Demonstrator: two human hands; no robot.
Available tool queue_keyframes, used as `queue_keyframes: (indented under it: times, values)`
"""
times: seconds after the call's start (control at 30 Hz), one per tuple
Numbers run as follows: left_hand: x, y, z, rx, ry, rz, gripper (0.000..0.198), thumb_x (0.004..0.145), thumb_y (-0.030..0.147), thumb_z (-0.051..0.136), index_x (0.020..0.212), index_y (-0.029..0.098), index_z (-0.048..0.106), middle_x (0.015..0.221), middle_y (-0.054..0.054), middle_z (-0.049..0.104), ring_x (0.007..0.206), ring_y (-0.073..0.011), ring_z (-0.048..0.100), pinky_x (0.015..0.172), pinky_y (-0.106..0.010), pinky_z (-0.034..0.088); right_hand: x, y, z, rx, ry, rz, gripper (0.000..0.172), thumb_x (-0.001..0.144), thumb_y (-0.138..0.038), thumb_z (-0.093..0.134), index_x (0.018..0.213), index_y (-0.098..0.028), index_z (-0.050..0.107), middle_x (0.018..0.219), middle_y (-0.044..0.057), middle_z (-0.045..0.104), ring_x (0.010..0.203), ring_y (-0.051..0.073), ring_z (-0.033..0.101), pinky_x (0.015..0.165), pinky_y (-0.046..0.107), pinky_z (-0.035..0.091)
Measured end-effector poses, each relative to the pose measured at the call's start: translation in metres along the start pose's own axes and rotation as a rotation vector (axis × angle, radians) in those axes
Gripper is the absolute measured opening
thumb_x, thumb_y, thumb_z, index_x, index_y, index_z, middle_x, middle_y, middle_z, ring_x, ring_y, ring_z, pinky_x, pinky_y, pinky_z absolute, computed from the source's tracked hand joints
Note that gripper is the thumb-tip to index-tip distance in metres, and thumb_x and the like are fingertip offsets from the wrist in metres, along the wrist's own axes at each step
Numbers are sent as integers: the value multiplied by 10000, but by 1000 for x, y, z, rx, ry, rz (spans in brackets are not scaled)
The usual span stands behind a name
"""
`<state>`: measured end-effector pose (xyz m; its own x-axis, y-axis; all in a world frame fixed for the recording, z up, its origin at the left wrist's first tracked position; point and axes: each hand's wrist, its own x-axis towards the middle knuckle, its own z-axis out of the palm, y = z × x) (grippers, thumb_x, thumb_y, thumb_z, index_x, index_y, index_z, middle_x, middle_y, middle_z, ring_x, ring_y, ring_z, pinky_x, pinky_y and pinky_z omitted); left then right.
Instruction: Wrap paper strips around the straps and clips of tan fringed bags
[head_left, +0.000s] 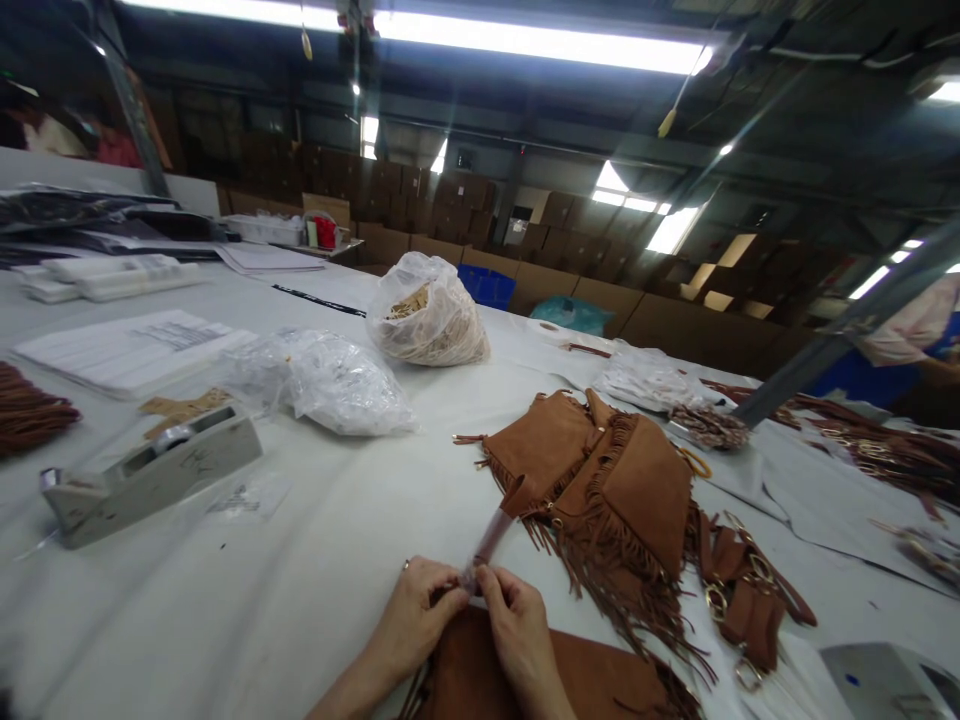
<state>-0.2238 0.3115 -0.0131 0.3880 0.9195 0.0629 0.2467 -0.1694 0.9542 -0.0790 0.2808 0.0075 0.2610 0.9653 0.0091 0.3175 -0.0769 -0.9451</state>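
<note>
Both my hands meet at the near edge of the table over a brown suede piece (517, 685). My left hand (416, 615) and my right hand (517, 625) are closed in a pinch on the lower end of a narrow brown strap wrapped in clear plastic (491, 540), which slants up and to the right. Just beyond lie brown fringed suede bags (600, 480) in a heap. To their right rests a bundle of brown straps with gold buckles (742, 595).
A grey tape dispenser (150, 475) sits at the left. Clear plastic bags (330, 380) and a bag of tan pieces (427, 315) lie further back. Papers (127, 345) are at far left. Cardboard boxes line the back. Another person's sleeve (911, 325) shows at the right.
</note>
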Motion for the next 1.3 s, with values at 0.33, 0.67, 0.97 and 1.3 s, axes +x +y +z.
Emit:
queue_keyframes:
  times: [0.33, 0.67, 0.97, 1.3]
  values:
    - [-9, -4, 8, -149, -31, -97, 302, 864, 429, 399, 699, 194, 493, 509, 62, 460, 434, -105, 455, 427, -209, 333, -8, -8, 4, -88, -18, -47, 405, 799, -497, 505, 578, -162, 564, 544, -16, 523, 562, 141, 463, 531, 223, 344]
    - [-5, -16, 12, -617, -50, -274, 448, 756, 580, 507, 939, 172, 467, 543, 45, 583, 447, -107, 568, 468, -217, 477, -14, 3, 9, -193, 1, -46, 351, 814, -423, 498, 589, -161, 561, 550, -1, 557, 553, 142, 485, 519, 218, 336]
    - [-5, -25, 11, -612, -70, -291, 529, 744, 591, 529, 989, 123, 541, 501, 14, 598, 424, -108, 563, 450, -206, 459, -14, 3, 8, -172, 0, -57, 358, 795, -427, 526, 551, -165, 531, 538, -17, 516, 549, 131, 451, 531, 225, 324]
    - [-3, -16, 9, -468, -117, -164, 395, 778, 518, 547, 900, 145, 592, 446, 68, 497, 361, -73, 461, 400, -181, 386, -13, 0, -2, 112, -130, -12, 301, 761, -437, 602, 709, -147, 661, 665, 2, 618, 665, 157, 526, 631, 239, 398]
